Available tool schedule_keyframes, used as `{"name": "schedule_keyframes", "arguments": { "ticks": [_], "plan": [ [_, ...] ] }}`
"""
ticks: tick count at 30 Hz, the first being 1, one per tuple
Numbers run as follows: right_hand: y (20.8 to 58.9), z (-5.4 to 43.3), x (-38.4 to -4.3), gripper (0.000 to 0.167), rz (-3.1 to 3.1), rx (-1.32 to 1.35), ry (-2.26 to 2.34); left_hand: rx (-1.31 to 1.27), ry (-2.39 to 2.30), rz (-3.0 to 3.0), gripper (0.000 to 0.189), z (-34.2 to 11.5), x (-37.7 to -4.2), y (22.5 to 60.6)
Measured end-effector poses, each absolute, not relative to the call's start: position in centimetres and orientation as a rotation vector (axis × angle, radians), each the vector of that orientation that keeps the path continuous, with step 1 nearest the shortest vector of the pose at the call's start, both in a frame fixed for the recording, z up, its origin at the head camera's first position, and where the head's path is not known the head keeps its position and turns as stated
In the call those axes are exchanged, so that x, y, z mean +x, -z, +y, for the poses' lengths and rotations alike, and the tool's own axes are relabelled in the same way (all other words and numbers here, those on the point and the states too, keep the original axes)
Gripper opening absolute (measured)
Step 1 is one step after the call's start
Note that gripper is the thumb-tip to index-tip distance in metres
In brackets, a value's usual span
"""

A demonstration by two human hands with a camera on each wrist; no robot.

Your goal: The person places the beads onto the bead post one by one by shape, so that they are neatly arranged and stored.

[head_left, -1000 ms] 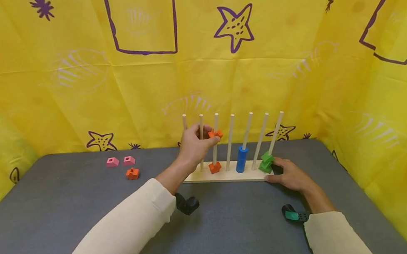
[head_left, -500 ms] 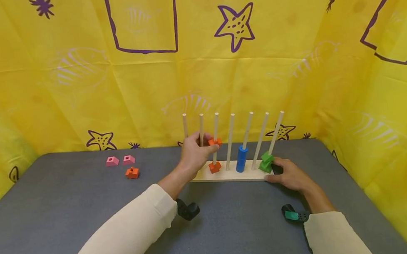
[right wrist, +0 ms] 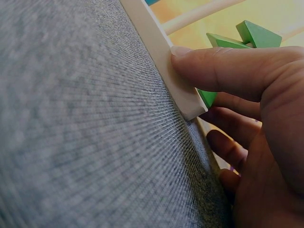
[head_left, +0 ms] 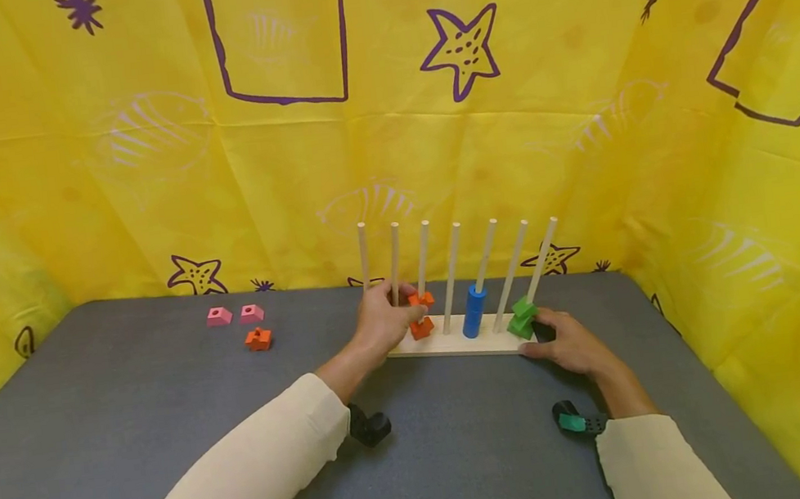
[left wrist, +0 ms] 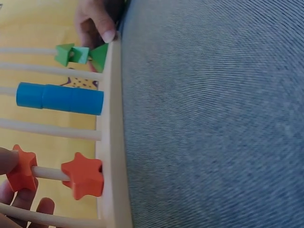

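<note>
A wooden peg board with several upright pegs stands at the back of the table. My left hand pinches an orange star block that is threaded on the third peg from the left. Below it on that peg, a second orange star block sits at the base, with a short bare stretch of peg between the two. At the right end, my right hand grips the base, its thumb on the front edge and fingers behind. Green triangular blocks are stacked on the rightmost peg, close beside that hand.
Blue cylinders fill the lower part of another peg. Left of the board lie a pink block, another pink block and a loose orange star block. A yellow printed cloth hangs behind and beside the table.
My left hand has moved down along the third peg, bringing the orange star block from the upper part to just above the lower one. The right hand has stayed in place.
</note>
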State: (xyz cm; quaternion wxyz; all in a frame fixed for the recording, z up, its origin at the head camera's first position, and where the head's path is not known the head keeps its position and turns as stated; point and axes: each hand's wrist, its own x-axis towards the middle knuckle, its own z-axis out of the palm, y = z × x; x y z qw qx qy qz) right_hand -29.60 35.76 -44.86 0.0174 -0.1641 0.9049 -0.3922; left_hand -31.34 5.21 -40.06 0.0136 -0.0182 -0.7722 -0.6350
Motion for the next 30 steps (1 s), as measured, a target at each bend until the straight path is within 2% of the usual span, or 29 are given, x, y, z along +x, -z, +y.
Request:
{"name": "schedule_keyframes", "arguments": {
  "ticks": [15, 30],
  "plan": [
    [44.9, 35.6, -29.8, 0.056, 2.826, -0.511, 1.212, -0.004, 1.93, -2.451, 0.023, 5.3, -31.2, 42.1],
    [45.0, 35.6, -29.9, 0.057, 2.83, -0.516, 1.207, -0.064, 1.915, -2.42, 0.023, 4.9, -31.1, 42.6]
  ]
}}
